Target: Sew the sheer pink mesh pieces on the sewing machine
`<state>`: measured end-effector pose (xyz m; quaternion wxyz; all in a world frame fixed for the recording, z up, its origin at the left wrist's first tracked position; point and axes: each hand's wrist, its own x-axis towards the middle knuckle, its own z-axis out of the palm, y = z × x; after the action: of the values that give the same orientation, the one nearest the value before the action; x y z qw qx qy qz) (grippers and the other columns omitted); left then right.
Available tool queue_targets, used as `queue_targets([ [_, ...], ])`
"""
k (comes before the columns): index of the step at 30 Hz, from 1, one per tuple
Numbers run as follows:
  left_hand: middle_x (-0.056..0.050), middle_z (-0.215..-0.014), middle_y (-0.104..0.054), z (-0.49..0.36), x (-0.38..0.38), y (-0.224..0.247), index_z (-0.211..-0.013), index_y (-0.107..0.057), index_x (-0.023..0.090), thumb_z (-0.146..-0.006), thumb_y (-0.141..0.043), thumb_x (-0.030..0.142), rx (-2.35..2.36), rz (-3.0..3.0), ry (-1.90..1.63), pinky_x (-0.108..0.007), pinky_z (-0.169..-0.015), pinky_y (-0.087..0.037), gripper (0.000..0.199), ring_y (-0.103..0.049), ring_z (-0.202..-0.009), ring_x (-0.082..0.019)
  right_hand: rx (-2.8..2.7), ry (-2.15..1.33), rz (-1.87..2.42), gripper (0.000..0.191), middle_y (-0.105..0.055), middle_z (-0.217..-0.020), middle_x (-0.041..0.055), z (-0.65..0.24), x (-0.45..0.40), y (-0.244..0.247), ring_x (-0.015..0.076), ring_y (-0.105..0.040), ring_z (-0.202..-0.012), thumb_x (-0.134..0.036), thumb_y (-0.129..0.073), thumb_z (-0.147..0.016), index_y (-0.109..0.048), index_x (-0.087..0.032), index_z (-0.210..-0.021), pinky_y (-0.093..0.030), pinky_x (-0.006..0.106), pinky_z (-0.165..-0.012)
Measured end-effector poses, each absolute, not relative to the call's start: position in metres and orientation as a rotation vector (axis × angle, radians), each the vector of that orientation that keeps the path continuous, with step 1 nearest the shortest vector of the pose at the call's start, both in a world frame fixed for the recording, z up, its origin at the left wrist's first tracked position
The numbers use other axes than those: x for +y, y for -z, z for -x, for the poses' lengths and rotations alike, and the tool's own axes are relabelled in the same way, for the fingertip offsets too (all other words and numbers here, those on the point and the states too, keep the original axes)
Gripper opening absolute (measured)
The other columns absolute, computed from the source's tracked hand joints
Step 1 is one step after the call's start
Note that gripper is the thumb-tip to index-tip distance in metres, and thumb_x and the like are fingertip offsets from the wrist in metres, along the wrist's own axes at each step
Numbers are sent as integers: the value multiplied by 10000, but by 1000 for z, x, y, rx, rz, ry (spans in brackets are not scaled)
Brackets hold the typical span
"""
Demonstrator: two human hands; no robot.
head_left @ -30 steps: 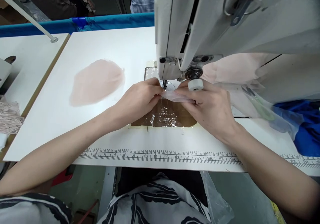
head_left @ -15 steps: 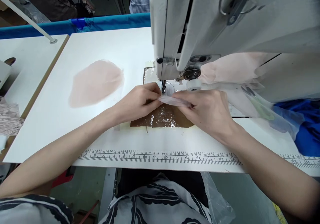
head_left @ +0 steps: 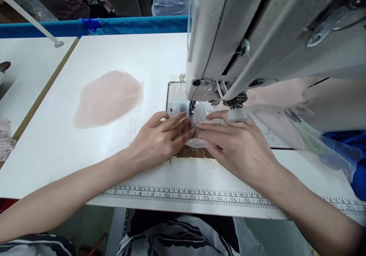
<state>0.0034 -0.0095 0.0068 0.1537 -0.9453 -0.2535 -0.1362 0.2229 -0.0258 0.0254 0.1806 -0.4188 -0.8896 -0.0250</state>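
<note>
The left hand (head_left: 162, 141) lies palm down with its fingers spread and reaching forward, the tips on a sheer pale fabric piece (head_left: 200, 143). The right hand (head_left: 237, 141) has its fingers stretched over the same piece; whether its thumb pinches the edge from beneath, I cannot tell. The fabric lies between the two hands, just in front of the presser foot (head_left: 191, 108).

Beyond the left fingertips is the metal needle plate (head_left: 177, 105); above the right hand looms the sewing machine (head_left: 246, 39). Farther out, left of and beyond the left hand, pale pink fabric (head_left: 110, 100) rests on the white surface (head_left: 137, 54). Right of the right hand, a see-through cover (head_left: 274, 120), bag or loose sheet I cannot tell, lies over green-handled scissors (head_left: 311, 138). Past it is blue cloth (head_left: 360, 176). Nearer the body than both hands runs a printed ruler (head_left: 188, 197).
</note>
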Motion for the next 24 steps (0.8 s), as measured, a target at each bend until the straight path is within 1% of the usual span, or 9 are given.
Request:
queue_targets([
  [6,-101,-1253,-673,-3,-8,-6,-1231,-643,187,-970,-538,179,-762,2728,401,-394,-935,-441,281,-573,-1271,-252,-2549,68,1209,255,-777,-949,25,-223,-26,-28,224,-668,-850,-40,-558,-854,-741,-206,-790,-446,368,-844],
  [10,-115,-1259,-669,-3,-6,-5,-1248,-634,175,-967,-538,177,-776,2744,419,-402,-943,-423,297,-568,-1274,-262,-2545,83,1207,234,-777,-935,28,-223,-25,-27,220,-668,-829,-48,-571,-852,-741,-203,-815,-445,371,-843],
  [14,-99,-1263,-669,-2,-1,-5,-1256,-629,191,-989,-496,191,-805,2746,418,-414,-944,-408,298,-567,-1276,-253,-2528,125,1204,218,-779,-916,25,-224,-22,-22,226,-668,-840,-72,-571,-873,-749,-197,-878,-434,378,-876],
  [20,-100,-1271,-666,-3,9,-2,-1273,-620,203,-991,-488,182,-847,2757,425,-424,-978,-381,312,-537,-1305,-251,-2510,165,1218,209,-778,-891,63,-227,-14,-13,235,-670,-914,-123,-562,-910,-741,-157,-1012,-414,381,-910],
  [24,-79,-1260,-677,-3,15,1,-1247,-637,223,-988,-496,190,-879,2703,448,-411,-954,-391,298,-575,-1248,-240,-2519,203,1245,246,-778,-883,55,-227,-11,-10,228,-661,-954,-108,-544,-914,-727,-171,-1065,-388,381,-936],
])
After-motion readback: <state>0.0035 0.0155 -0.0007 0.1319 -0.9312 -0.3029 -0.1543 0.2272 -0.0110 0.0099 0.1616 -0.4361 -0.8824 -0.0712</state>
